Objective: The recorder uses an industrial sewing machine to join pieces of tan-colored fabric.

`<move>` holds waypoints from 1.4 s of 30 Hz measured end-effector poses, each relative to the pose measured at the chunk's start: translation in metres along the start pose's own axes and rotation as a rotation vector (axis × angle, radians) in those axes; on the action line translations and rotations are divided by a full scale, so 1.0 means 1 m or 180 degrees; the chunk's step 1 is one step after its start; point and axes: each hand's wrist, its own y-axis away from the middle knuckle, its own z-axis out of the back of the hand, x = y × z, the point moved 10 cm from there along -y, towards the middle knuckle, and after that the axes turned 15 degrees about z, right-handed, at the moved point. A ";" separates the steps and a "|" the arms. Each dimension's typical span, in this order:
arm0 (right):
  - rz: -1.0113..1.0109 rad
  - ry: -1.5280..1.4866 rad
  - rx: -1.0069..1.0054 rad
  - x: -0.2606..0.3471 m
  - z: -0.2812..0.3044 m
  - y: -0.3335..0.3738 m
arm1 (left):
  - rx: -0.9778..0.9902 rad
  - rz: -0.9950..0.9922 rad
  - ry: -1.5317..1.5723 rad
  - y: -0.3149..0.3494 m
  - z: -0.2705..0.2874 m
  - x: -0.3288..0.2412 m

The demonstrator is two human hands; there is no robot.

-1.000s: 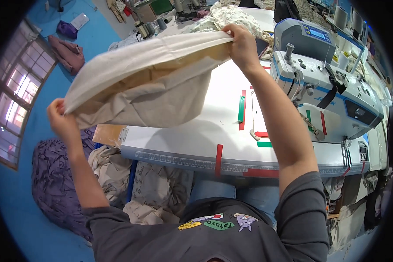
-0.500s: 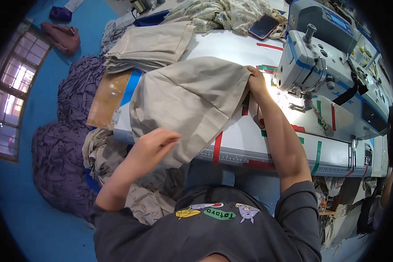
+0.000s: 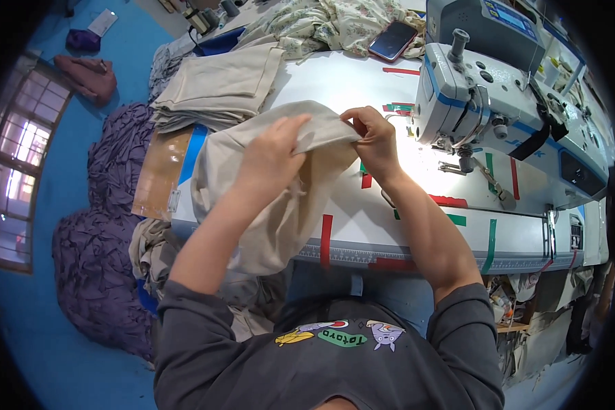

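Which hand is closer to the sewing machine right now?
Right. The right hand pinches the beige cloth just left of the sewing machine; the left hand is farther left, over the same cloth.

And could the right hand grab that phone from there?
Probably yes: between the right hand and the phone there seems to be only white tabletop with flat strips of tape. Right now, though, it pinches the edge of the beige cloth.

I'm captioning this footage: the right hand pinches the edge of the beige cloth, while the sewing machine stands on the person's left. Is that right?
Not quite: the head view shows the sewing machine on the person's right. The right hand does pinch the edge of the beige cloth.
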 end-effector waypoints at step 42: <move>0.0026 -0.0793 0.2979 0.094 -0.139 0.124 | -0.1629 -0.0296 0.0064 -0.111 0.253 0.009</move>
